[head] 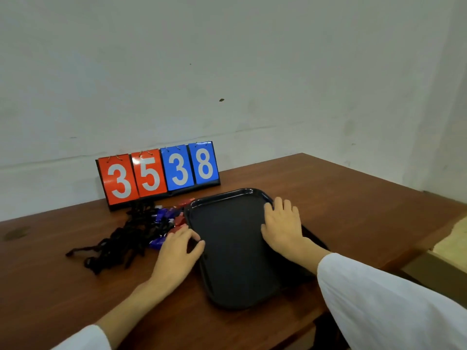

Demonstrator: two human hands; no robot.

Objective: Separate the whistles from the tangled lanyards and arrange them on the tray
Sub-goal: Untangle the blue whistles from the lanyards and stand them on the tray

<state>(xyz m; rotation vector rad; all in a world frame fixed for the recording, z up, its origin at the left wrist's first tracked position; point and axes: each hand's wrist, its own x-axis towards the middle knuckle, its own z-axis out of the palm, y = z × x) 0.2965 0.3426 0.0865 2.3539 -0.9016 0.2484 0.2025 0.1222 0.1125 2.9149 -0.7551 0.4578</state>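
An empty black tray (227, 248) lies on the brown table. To its left sits a heap of tangled black lanyards (123, 241) with several blue and red whistles (168, 214) among them, close to the tray's left rim. My left hand (177, 253) rests at the tray's left edge, thumb on the rim and fingers partly over the nearest whistles; whether it grips anything I cannot tell. My right hand (283, 228) lies flat, fingers straight, on the tray's right side near its far corner.
A flip scoreboard (158, 173) showing 35 in red and 38 in blue stands against the wall behind the heap. The table's (341, 198) right edge drops off beyond the tray, with a cardboard box (442, 269) below it.
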